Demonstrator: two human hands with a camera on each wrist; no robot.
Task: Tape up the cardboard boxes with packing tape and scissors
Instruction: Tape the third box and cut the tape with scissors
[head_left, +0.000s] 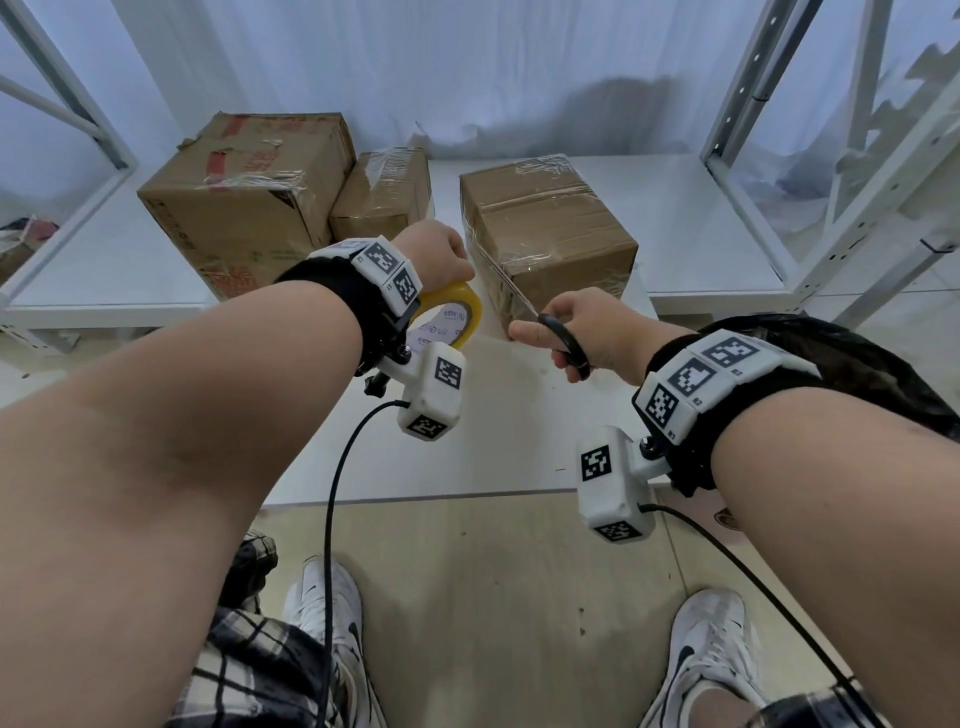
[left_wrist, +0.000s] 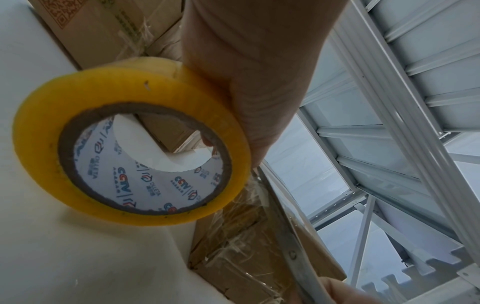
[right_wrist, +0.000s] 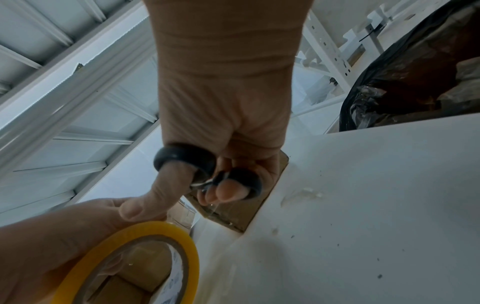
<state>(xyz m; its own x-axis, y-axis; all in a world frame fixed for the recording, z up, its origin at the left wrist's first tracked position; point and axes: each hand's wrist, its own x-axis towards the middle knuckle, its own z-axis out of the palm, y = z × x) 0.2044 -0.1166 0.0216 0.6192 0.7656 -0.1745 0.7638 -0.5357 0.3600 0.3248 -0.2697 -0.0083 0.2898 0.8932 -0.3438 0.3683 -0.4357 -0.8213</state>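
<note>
left hand (head_left: 440, 254) grips a yellow tape roll (head_left: 451, 321) – core printed "cctv" – held just left of the near cardboard box (head_left: 550, 234) on the white shelf (head_left: 701, 249). right hand (head_left: 582, 332), thumb and fingers through black handles, holds scissors (head_left: 545, 325); blades reach along the box's left edge – tips hard to make out.

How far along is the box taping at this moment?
Looks done: the two boxes at the back left and already carry clear tape. In hand: the left hand holds the tape roll beside the right box, which is wrapped too, while the right hand holds scissors at the stretched strip. Left: cutting and pressing the end down.
</note>
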